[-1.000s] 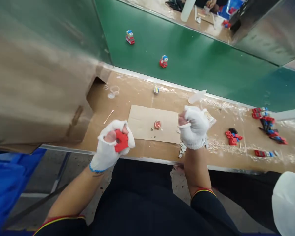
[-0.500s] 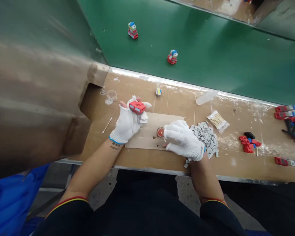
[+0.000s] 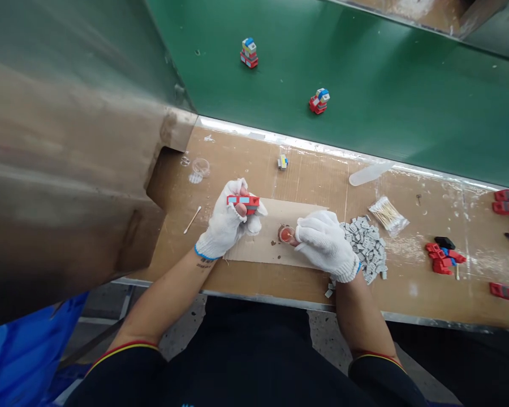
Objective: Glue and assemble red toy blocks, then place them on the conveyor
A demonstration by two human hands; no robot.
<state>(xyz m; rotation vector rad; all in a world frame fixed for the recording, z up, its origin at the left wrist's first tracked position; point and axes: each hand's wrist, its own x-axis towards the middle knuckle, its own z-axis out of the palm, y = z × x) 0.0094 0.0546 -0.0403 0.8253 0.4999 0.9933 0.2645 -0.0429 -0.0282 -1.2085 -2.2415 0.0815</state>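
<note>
White knit over the left hand, bare fingertips poking out, folded snugly round a red block with pale blue panels — pinched between thumb and fingers, lengthwise across the grip, by the ten o'clock corner of a tan cardboard sheet. Straight down to the sheet now: a small round cup of red stuff, with dark specks close by at eight. Taking that cup as the dial's centre, left hand at nine, red block at ten, and right hand right alongside at three, gloved alike, bunched and bent towards the rim. Slim pale stick in the cup, just by those fingertips — pinched or merely near, impossible to tell, and likewise how far apart the fingertips. Beyond that glove, also at three, a heap of grey pieces, partly covered by hand and wrist. On to half past two: a clear bag of cotton swabs. Two o'clock: a translucent plastic strip. Twelve: a little grey piece with yellow and blue on it. Ten: a clear plastic cup. Just after nine: a lone swab. Way out at three, a cluster of red, blue and black parts. And across on the green surface, two small red, white and blue figures, one near half past eleven, the other between twelve and one.
</note>
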